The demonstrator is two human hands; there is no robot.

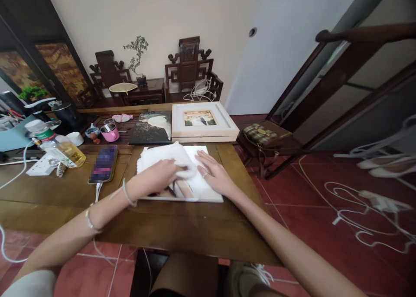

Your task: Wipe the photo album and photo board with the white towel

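White cloth (162,158) is lying bunched on a flat photo panel (208,194) in the middle of the desk (156,232), closer to its right edge, covering most of the panel's far left part. Left hand (159,175) is sitting on top of the cloth, fingers curled down and closed on a fold of it, pressing it against the printed picture that is peeking out at the panel's near edge. Right hand (216,175) is lying flat and open on the panel's right side, fingers spread, holding nothing, ring (205,174) showing. It is probably weighing the panel down so it is not sliding under the cloth. Bracelet (126,193) is hanging on the left wrist. Phone (104,164) is resting just left of the panel, cable plugged in and trailing off the near edge, likely charging. Framed photo (203,121) is sitting at the far right corner, and a dark photo print (152,128) is lying beside it along the far edge, both clear of the hands. Pink pot (110,133) is standing left of that print. Oil bottle (65,151) is lying tipped near the left edge, next to a white power strip (43,164). Plaid bag (260,134) is resting on a seat off the desk's right edge.
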